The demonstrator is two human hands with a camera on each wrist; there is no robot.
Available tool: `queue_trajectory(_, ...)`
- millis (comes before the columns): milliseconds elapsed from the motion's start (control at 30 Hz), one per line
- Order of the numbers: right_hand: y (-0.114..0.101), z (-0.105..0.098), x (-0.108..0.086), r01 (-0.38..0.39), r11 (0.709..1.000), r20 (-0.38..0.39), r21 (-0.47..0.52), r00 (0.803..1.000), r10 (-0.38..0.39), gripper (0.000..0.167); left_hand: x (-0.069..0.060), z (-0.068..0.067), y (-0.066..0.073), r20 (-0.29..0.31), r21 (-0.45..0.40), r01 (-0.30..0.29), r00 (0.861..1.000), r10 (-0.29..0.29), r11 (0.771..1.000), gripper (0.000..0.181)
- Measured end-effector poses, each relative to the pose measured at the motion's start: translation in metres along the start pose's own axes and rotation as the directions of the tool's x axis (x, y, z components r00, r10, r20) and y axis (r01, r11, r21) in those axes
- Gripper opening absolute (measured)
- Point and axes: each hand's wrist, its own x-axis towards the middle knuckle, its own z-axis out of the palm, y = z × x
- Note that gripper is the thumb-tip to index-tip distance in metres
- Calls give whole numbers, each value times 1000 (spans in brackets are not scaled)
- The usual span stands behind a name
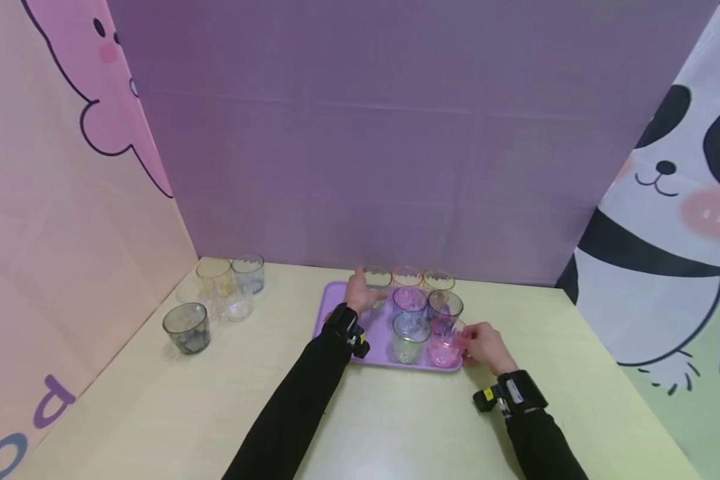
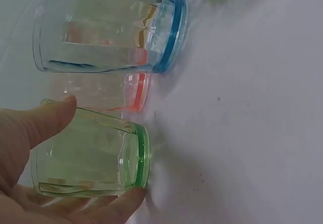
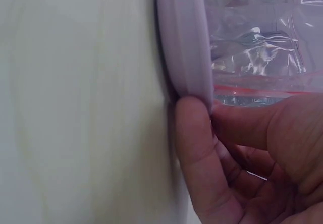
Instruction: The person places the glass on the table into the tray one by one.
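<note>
A lilac tray (image 1: 369, 340) lies on the table with several tinted glasses standing on it. At its back left, my left hand (image 1: 360, 293) holds a green-banded glass (image 2: 86, 153), thumb on the rim side and fingers along the far side. A red-banded glass (image 2: 103, 90) and a blue-banded glass (image 2: 108, 37) stand beside it. My right hand (image 1: 487, 348) is at the tray's front right corner. Thumb and a finger pinch the tray rim (image 3: 186, 42), close beside a pink glass (image 1: 444, 350). To its left is a pale green glass (image 1: 409, 343).
More glasses stand apart at the table's left: a grey one (image 1: 187, 328) in front, a yellow one (image 1: 213, 270) and a bluish one (image 1: 249, 275) behind, with clear ones between. A purple backdrop (image 1: 360, 167) rises behind the table, and printed panels flank it.
</note>
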Motion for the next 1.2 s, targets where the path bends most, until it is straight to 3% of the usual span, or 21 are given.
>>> queue_trajectory(367, 0, 2, 0, 4, 1000, -3, -4, 1000, -4, 7, 1, -3, -4, -43, 16, -22, 999, 22, 1000, 83)
queue_trajectory(933, 1, 0, 2, 0, 1000, -17, -17, 1000, 0, 11, 5, 0, -10, -39, 46, -98, 994, 99, 994, 79)
queue_trajectory(1067, 1, 0, 2, -4, 1000, -11, -9, 1000, 4, 14, 5, -3, -14, -40, 70, -123, 991, 126, 990, 78)
queue_trajectory(1200, 1, 0, 2, -1, 1000, -10, -15, 1000, 1, 12, 4, -9, -15, -18, 96, -113, 993, 116, 989, 83)
